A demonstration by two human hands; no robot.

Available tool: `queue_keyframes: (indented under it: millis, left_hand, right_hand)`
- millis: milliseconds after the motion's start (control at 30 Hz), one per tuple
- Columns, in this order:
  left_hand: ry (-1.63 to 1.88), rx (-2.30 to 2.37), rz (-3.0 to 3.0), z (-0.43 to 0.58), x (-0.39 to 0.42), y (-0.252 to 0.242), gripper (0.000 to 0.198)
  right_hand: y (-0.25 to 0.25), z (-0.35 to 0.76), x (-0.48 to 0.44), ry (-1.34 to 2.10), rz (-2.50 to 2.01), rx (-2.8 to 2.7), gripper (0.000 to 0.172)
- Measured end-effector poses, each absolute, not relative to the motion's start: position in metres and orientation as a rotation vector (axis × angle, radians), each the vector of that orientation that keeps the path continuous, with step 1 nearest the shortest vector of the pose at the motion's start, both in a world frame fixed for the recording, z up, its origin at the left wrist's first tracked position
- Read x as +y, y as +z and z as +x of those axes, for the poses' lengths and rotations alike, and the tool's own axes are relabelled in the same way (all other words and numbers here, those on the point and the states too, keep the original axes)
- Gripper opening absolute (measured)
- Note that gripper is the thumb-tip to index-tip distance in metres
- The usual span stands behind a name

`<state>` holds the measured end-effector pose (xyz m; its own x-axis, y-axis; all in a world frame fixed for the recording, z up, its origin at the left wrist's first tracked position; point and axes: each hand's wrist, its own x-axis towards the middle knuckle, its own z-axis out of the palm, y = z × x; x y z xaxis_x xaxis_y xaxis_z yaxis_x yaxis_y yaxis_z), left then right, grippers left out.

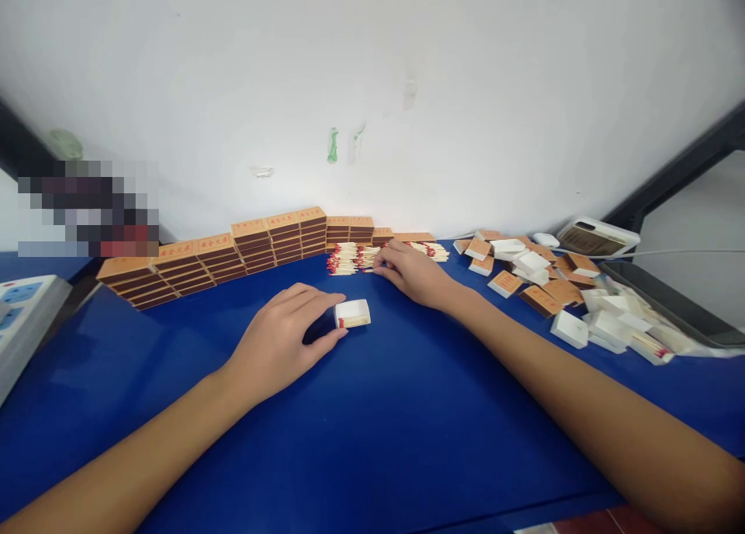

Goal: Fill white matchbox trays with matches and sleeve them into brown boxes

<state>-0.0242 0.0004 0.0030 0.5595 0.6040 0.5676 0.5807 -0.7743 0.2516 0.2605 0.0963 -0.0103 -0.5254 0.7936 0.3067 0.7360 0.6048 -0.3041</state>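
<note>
My left hand (285, 332) grips a small white matchbox tray (354, 310) by its left end, thumb and fingers on either side. A few red-tipped matches lie along the tray's near side. Farther back, my right hand (416, 272) is at a pile of loose matches (343, 258), its thumb and fingertips pinched together over them. Whether matches are between those fingertips is too small to make out. The hand hides part of the pile.
Stacked orange matchboxes (256, 247) line the wall at the left and middle. Loose matchbox sleeves (505, 284) and white trays (611, 328) lie heaped at the right, near a white device (599, 237) with a cable. A stack of printed sheets (29, 317) sits at the left edge.
</note>
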Motion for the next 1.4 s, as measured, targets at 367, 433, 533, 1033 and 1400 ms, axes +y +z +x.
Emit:
queue_keyframes:
  millis: [367,433,533,1033,1400]
  left_hand:
    - [1.035,1.127,2.737,-0.025,0.002,-0.001,0.033]
    - [1.04,1.137,2.726,-0.025,0.002,-0.001,0.034]
    - [1.035,1.14,2.724,-0.025,0.002,-0.002,0.033]
    - [1.035,1.145,2.72,-0.025,0.002,-0.001,0.032]
    - [0.997,1.173,2.702,-0.025,0.001,-0.001,0.033]
  right_hand:
    - [0.009,0.251,0.069,0.25,-1.207,-2.408,0.011]
    - [0.013,0.242,0.056,0.248,-1.149,-2.437,0.011]
    - [0.016,0.228,0.038,0.216,-1.124,-2.506,0.011]
    - [0.011,0.21,0.021,0.053,-1.071,-2.628,0.012]
    - [-0.01,0.247,0.082,0.084,-1.261,-2.214,0.005]
